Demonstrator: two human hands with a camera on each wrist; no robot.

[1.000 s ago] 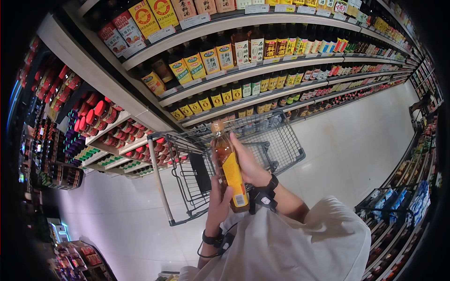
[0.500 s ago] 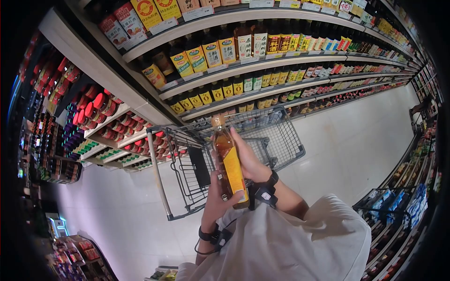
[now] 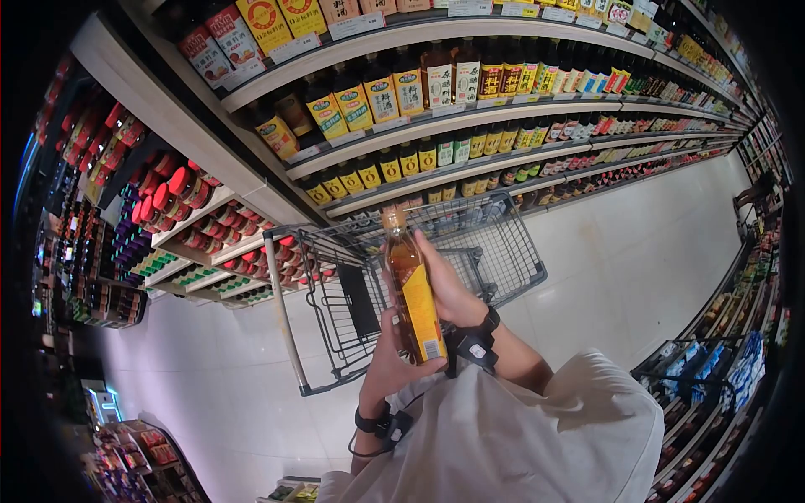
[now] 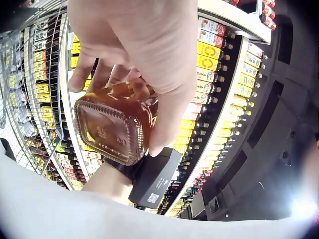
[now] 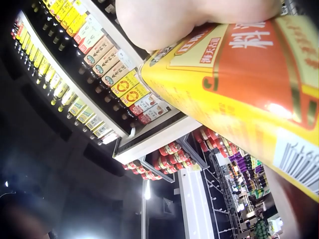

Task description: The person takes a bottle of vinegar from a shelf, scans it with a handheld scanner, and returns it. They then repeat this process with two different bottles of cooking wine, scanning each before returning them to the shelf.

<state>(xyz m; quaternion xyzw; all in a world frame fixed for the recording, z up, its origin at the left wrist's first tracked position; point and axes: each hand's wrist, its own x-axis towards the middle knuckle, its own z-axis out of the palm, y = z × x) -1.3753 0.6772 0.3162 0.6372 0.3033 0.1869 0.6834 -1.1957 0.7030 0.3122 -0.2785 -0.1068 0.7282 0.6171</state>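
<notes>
Both hands hold a bottle of cooking wine (image 3: pixel 415 293) in front of the body, cap end tilted away, over the shopping cart's near side. It has amber liquid, a tan cap (image 3: pixel 392 218) and a yellow label. My left hand (image 3: pixel 390 360) grips the lower part, its thumb at the bottom edge. My right hand (image 3: pixel 446 289) holds the bottle's right side higher up, near the shoulder. The left wrist view shows the square glass base (image 4: pixel 107 132) under the left hand (image 4: pixel 139 50). In the right wrist view, the red and yellow label (image 5: pixel 239 79) with its barcode fills the upper right.
A wire shopping cart (image 3: pixel 537 272) stands just beyond the bottle, its handle (image 3: pixel 285 318) at left. Shelves (image 3: pixel 470 113) of bottles run along the far side. Red-lidded jars (image 3: pixel 180 189) fill the rack at left; more stocked shelves (image 3: pixel 713 419) stand at right.
The left thumb has shifted from the bottle's lower side down to its bottom edge, uncovering the barcode it hid half a second ago. The bottle has moved slightly up and right.
</notes>
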